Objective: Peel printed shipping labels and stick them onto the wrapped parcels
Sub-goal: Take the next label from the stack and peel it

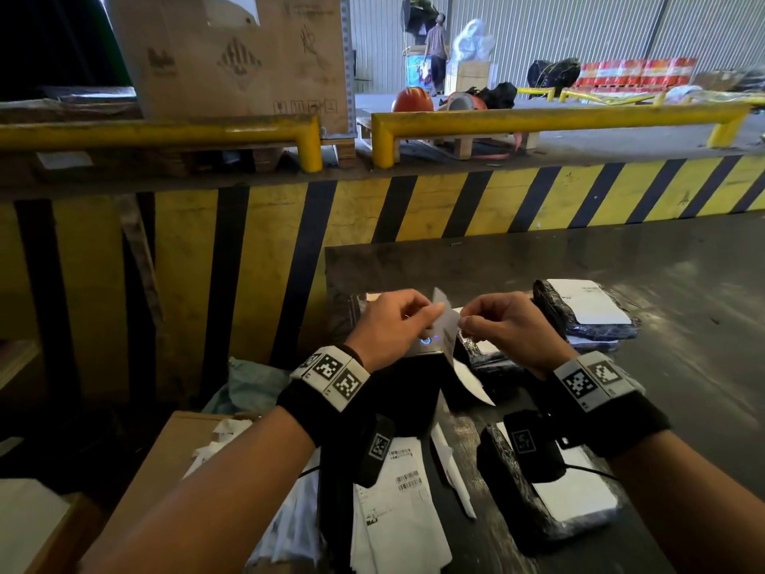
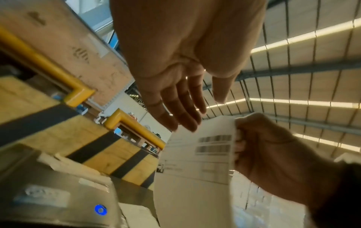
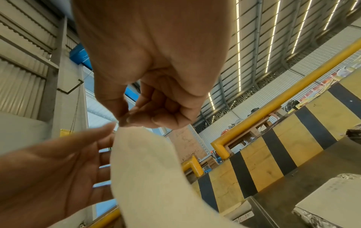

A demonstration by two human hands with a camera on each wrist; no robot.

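Note:
A white shipping label (image 1: 446, 325) hangs between both hands above the black label printer (image 1: 414, 379). My right hand (image 1: 465, 323) pinches the label's upper edge between thumb and fingers, seen close up in the right wrist view (image 3: 125, 121). My left hand (image 1: 430, 314) lies against the label's other side with straight fingers (image 2: 187, 117) and its thumb apart. The printed face with barcodes (image 2: 215, 145) shows in the left wrist view. Black wrapped parcels lie on the table: one bearing a label at the back right (image 1: 588, 308), one near my right wrist (image 1: 550, 495).
Printed sheets (image 1: 397, 515) lie in front of the printer, whose blue light (image 2: 100, 209) glows. A cardboard box with paper scraps (image 1: 194, 449) stands at the lower left. A yellow-and-black striped wall (image 1: 455, 209) runs behind the dark table (image 1: 641, 258).

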